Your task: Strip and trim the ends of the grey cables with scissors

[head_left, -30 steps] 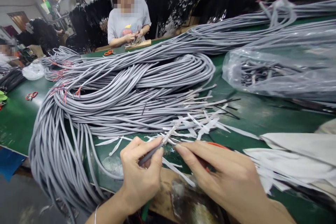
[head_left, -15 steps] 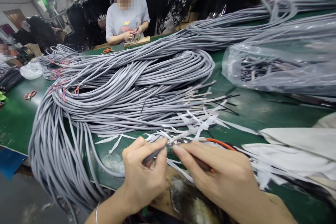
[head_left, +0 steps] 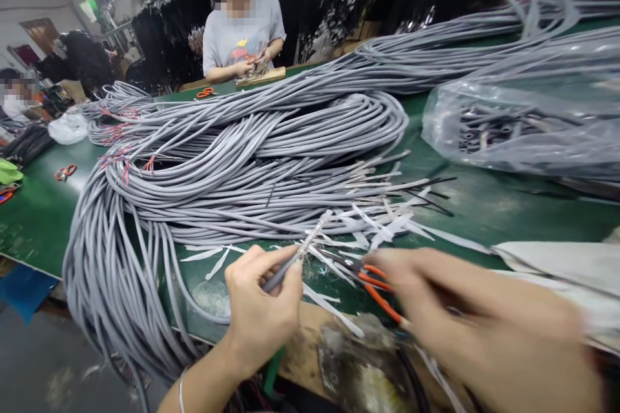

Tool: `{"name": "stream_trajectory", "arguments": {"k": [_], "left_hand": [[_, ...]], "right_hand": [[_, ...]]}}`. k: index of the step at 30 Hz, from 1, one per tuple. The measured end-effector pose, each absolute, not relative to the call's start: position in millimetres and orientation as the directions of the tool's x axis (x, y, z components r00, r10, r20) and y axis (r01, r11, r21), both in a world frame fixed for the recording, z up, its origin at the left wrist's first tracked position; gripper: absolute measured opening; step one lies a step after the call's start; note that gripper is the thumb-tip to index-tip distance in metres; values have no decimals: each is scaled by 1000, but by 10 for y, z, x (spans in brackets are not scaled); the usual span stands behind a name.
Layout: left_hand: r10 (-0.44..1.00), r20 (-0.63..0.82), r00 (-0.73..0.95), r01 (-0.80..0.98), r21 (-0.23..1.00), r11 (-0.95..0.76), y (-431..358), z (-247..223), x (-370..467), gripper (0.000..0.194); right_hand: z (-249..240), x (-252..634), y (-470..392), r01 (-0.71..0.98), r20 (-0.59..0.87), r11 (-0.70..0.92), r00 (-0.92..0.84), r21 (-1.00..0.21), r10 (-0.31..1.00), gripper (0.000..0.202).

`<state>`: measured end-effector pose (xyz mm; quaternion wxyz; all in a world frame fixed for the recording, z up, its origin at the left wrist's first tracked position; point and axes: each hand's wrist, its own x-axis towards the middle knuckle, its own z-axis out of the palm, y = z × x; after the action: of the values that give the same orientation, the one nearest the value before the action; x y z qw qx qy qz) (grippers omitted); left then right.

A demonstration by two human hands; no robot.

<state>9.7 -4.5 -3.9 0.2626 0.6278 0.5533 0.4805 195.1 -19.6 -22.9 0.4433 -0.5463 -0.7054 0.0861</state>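
My left hand (head_left: pixel 264 297) pinches a grey cable (head_left: pixel 281 275) between thumb and fingers. The cable's stripped end, a silvery braided shield (head_left: pixel 316 232), points up and to the right past my fingertips. To the right, my right hand (head_left: pixel 450 316) is smeared by motion and closed around the handles of orange-handled scissors (head_left: pixel 380 293). The dark blades point left toward the stripped end, a little below it and apart from the shield. White strips (head_left: pixel 378 229) lie loose behind both hands. Part of the scissors' handles is hidden by my right fingers.
Long bundles of grey cable (head_left: pixel 232 174) spread over the green table (head_left: pixel 484 206). A clear plastic bag (head_left: pixel 513 132) of dark parts lies at right. More orange scissors (head_left: pixel 65 172) rest at left. A co-worker (head_left: pixel 245 32) sits across the table, hands busy over a wooden board (head_left: pixel 261 76).
My right hand has drawn back to the right from the cable end, and the scissors' orange handles now show. The shield tilts up more steeply in my left hand. The whole view has shifted slightly.
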Motion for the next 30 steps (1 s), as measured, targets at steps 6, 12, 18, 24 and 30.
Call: {"name": "stream_trajectory", "arguments": {"k": [6, 12, 18, 24, 30], "left_hand": [[911, 412, 3, 463, 807, -366, -58, -36, 78, 19], [897, 441, 29, 459, 792, -404, -67, -69, 80, 19], [894, 440, 82, 439, 790, -429, -72, -59, 97, 19], [910, 407, 75, 414, 818, -400, -104, -24, 115, 22], [879, 471, 78, 457, 766, -452, -132, -45, 128, 25]], "right_hand": [[-33, 1563, -21, 769, 732, 594, -263, -233, 628, 30], [-55, 1631, -30, 786, 730, 584, -276, -202, 625, 33], [-19, 1563, 2, 724, 708, 599, -222, -341, 670, 42], [-69, 1551, -52, 742, 821, 644, -241, -188, 517, 27], [-83, 1556, -74, 734, 835, 670, -297, -110, 463, 24]]}}
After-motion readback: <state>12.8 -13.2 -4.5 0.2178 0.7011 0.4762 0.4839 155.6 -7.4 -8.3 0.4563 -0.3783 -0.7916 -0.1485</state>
